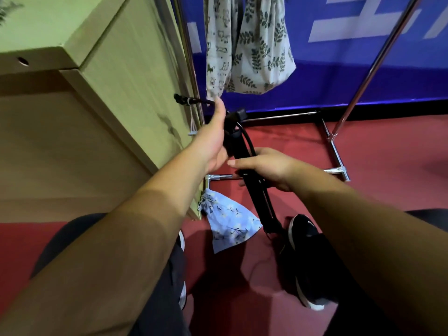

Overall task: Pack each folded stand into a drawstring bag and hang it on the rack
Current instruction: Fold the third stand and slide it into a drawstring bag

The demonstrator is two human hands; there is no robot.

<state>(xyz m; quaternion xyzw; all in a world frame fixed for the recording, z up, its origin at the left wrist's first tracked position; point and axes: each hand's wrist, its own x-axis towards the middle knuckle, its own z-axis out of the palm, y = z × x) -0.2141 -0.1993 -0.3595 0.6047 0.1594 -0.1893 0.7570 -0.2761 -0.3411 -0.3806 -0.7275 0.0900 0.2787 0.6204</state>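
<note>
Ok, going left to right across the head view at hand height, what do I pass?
Pale wooden cabinet → left hand → black folded stand → right hand → chrome base bar of the rack.

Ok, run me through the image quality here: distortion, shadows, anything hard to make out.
Head view: wide-angle distortion leans the rack poles outward; the black stand blends into the dark shoe at its lower end; heavy shadows darken the red floor around it; the hanging bags look slightly soft.
</note>
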